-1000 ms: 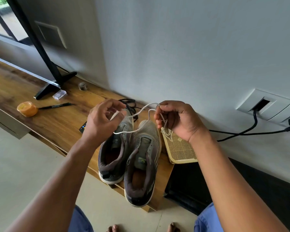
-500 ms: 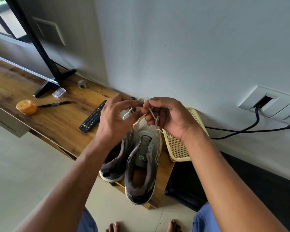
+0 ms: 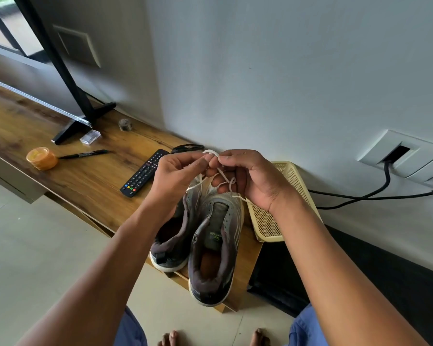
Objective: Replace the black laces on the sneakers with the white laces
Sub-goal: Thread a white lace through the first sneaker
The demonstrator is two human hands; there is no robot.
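White lace (image 3: 220,176) is bunched between the person's 2 hands, just above the toes of the 2 grey sneakers (image 3: 214,245) standing side by side at the end of the wooden bench (image 3: 85,176). Left hand (image 3: 175,178) pinches a strand between thumb and forefinger; right hand (image 3: 248,178) has its fingers curled round the loops, with an end trailing under the palm. Black laces (image 3: 186,148) lie coiled by the wall behind the hands. Nearby sit a remote (image 3: 144,174), a pen (image 3: 85,154), an orange tub (image 3: 41,158) and a yellow mesh basket (image 3: 268,221).
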